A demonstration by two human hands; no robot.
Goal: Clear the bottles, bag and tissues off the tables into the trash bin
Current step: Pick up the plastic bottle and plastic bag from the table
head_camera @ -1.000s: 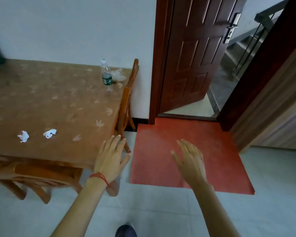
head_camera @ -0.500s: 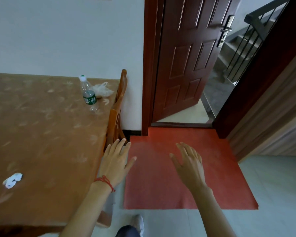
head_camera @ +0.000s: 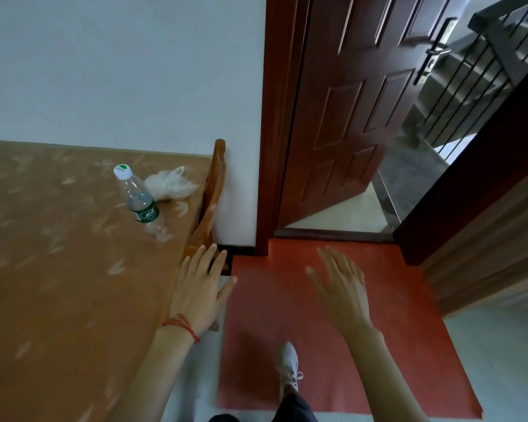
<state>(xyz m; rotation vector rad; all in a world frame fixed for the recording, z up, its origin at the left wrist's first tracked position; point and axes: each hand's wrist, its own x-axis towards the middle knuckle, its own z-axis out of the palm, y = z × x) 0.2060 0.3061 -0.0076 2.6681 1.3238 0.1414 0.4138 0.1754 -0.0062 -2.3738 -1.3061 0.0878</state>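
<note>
A clear plastic bottle (head_camera: 138, 200) with a white cap and green label stands near the far right corner of the brown patterned table (head_camera: 58, 269). Just behind it lies a crumpled clear plastic bag (head_camera: 171, 185). My left hand (head_camera: 200, 287), with a red string at the wrist, hovers open at the table's right edge, below and to the right of the bottle. My right hand (head_camera: 340, 284) is open over the red mat, holding nothing. No tissues and no trash bin are in view.
A wooden chair (head_camera: 211, 202) is tucked against the table's right side by the white wall. A red mat (head_camera: 333, 315) lies before a dark wooden door (head_camera: 348, 102) standing ajar, with a stair railing (head_camera: 470, 86) beyond. My white shoe (head_camera: 288, 365) is on the mat.
I have stepped forward along the table: the bottle and bag are closer, and the tissues have dropped out of view at the left. Both hands stay open and empty.
</note>
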